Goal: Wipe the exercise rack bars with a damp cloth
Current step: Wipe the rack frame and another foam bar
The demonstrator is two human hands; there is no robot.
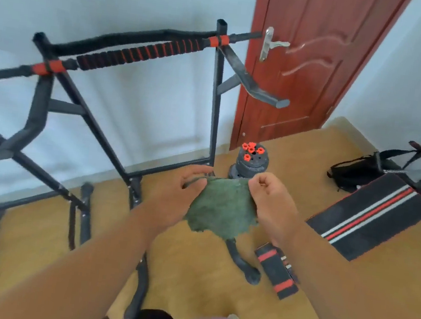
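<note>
Cloth (221,205) pinched by left hand (190,186), right hand (268,201); I'd fold it, start top bar (140,54) at 11 o'clock.

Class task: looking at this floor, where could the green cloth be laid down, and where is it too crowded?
Free: the tan floor between the red-brown door and the striped black bench pad. Crowded: around the stacked black weight plates and the black rack's base bars.

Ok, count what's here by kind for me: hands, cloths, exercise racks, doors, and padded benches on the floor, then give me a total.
Hands: 2, the left hand and the right hand, both pinching the cloth
Cloths: 1, the green cloth
Exercise racks: 1, the black exercise rack
Doors: 1, the red-brown door
Padded benches: 1, the striped bench
Total: 6
</note>
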